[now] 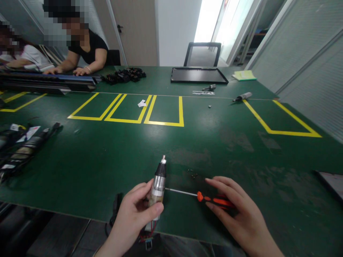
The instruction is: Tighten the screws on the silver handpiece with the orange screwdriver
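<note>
My left hand (136, 210) is wrapped round a silver electric driver body (158, 185) with a black collar and a metal tip pointing away from me. Red wires and a small circuit board (148, 244) hang from its lower end. In my right hand (235, 210) lies the red and black handle of a screwdriver (205, 198), between thumb and fingers. The screwdriver's shaft points left, its tip beside the silver body; whether they touch cannot be told. Several tiny screws (194, 175) lie on the green table (107, 153) beyond the screwdriver.
Cabled tools (24, 150) lie at the left. Farther back are black parts (124, 75), a black tray (198, 75), another driver (242, 97) and yellow tape frames (164, 124). A person (88, 50) sits at the back left, another beside. A dark-edged panel (332, 182) is at the right.
</note>
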Available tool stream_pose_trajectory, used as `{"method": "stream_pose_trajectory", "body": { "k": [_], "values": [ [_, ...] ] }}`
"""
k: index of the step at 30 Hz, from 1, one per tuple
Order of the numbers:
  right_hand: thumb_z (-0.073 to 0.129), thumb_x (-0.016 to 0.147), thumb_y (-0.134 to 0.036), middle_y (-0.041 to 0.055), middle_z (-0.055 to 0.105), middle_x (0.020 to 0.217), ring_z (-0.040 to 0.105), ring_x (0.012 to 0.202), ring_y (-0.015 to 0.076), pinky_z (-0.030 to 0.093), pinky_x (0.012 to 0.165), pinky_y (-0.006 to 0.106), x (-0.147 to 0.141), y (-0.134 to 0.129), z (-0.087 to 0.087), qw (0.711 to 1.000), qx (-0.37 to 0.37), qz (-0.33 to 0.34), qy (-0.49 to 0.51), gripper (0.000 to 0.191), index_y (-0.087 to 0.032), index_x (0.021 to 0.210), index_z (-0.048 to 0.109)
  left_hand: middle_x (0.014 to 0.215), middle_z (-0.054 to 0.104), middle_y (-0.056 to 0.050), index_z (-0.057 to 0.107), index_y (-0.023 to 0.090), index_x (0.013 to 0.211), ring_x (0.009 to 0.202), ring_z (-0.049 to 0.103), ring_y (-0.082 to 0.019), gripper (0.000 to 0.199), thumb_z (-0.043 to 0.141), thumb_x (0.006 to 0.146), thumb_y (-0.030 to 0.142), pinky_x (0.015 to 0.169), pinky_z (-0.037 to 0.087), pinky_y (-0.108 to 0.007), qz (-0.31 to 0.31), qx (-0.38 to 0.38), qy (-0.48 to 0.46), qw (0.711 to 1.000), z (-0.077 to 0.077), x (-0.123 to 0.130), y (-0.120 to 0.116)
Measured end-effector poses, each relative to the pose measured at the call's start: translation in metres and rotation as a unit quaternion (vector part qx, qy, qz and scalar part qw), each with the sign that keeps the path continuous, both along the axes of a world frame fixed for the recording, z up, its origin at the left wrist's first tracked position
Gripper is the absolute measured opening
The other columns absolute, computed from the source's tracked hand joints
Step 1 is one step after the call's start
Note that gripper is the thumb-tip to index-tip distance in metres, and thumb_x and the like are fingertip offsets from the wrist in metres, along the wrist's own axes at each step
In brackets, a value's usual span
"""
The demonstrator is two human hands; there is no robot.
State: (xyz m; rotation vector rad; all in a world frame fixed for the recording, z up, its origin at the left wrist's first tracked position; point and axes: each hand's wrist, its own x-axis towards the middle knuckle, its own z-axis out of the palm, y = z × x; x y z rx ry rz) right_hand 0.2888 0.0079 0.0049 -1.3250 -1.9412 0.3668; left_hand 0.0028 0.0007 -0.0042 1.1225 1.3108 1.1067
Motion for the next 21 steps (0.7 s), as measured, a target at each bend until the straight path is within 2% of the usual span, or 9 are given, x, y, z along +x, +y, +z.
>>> {"method": "stream_pose_trajectory", "body": {
  "k": [4, 7, 11, 14, 16, 19, 21],
  "values": [
    [0.072, 0.086, -0.018, 0.0075, 0.074, 0.112, 0.077, 0.097, 0.0219, 0.065, 0.079, 0.028, -0.001, 0.004, 0.0, 0.999, 0.002, 0.037, 0.01, 0.02, -0.029, 0.101, 0.079, 0.081, 0.059, -0.001, 0.083, 0.027, 0.107, 0.069, 0.057, -0.015, 0.04, 0.089, 0.069, 0.038, 0.058, 0.048, -0.022, -0.006, -0.004, -0.011, 1.0, 0.0, 0.0, 0.0],
    [0.071, 0.087, -0.016, 0.007, 0.076, 0.107, 0.078, 0.091, 0.02, 0.064, 0.075, 0.025, -0.003, 0.006, 0.003, 0.999, 0.01, 0.046, 0.014, 0.02, -0.028, 0.101, 0.08, 0.08, 0.059, -0.001, 0.083, 0.028, 0.107, 0.068, 0.057, -0.015, 0.039, 0.089, 0.069, 0.037, 0.057, 0.048, -0.022, -0.009, 0.001, -0.012, 1.0, 0.0, 0.0, 0.0],
    [0.072, 0.088, -0.019, 0.0041, 0.078, 0.091, 0.077, 0.077, 0.0165, 0.062, 0.064, 0.02, -0.005, 0.007, 0.009, 0.998, -0.017, 0.054, 0.021, 0.017, -0.027, 0.1, 0.08, 0.082, 0.06, -0.002, 0.084, 0.029, 0.106, 0.07, 0.059, -0.016, 0.039, 0.089, 0.068, 0.036, 0.058, 0.049, -0.023, 0.0, -0.001, -0.014, 1.0, 0.001, 0.0, 0.0],
    [0.074, 0.088, -0.033, 0.0048, 0.08, 0.09, 0.078, 0.077, 0.0181, 0.063, 0.064, 0.021, -0.004, 0.004, 0.011, 0.998, -0.025, 0.054, 0.011, 0.018, -0.026, 0.105, 0.08, 0.083, 0.061, -0.002, 0.084, 0.028, 0.106, 0.069, 0.06, -0.016, 0.04, 0.089, 0.067, 0.036, 0.058, 0.05, -0.023, 0.001, -0.005, -0.017, 1.0, 0.001, 0.001, 0.0],
    [0.063, 0.096, -0.041, 0.0058, 0.082, 0.095, 0.08, 0.082, 0.0198, 0.064, 0.068, 0.024, -0.002, 0.002, 0.01, 0.998, -0.028, 0.049, 0.008, 0.026, -0.026, 0.112, 0.078, 0.083, 0.061, -0.002, 0.084, 0.028, 0.106, 0.07, 0.06, -0.017, 0.041, 0.09, 0.067, 0.036, 0.058, 0.051, -0.023, 0.002, -0.004, -0.014, 1.0, 0.001, 0.001, 0.001],
    [0.049, 0.103, -0.034, 0.0038, 0.084, 0.098, 0.081, 0.085, 0.019, 0.065, 0.073, 0.025, 0.0, 0.0, 0.007, 0.998, -0.05, 0.029, 0.001, 0.03, -0.027, 0.112, 0.077, 0.082, 0.062, -0.002, 0.084, 0.028, 0.106, 0.071, 0.061, -0.017, 0.041, 0.09, 0.066, 0.036, 0.06, 0.051, -0.024, 0.01, 0.001, -0.005, 1.0, 0.0, 0.001, 0.001],
    [0.055, 0.1, -0.029, 0.0018, 0.084, 0.092, 0.081, 0.08, 0.0179, 0.064, 0.071, 0.023, 0.0, 0.0, 0.006, 0.998, -0.054, 0.026, -0.003, 0.024, -0.027, 0.104, 0.078, 0.082, 0.062, -0.002, 0.084, 0.027, 0.104, 0.073, 0.061, -0.018, 0.041, 0.09, 0.065, 0.037, 0.061, 0.051, -0.024, 0.013, 0.004, 0.003, 1.0, 0.0, 0.001, 0.001]
  ]
}}
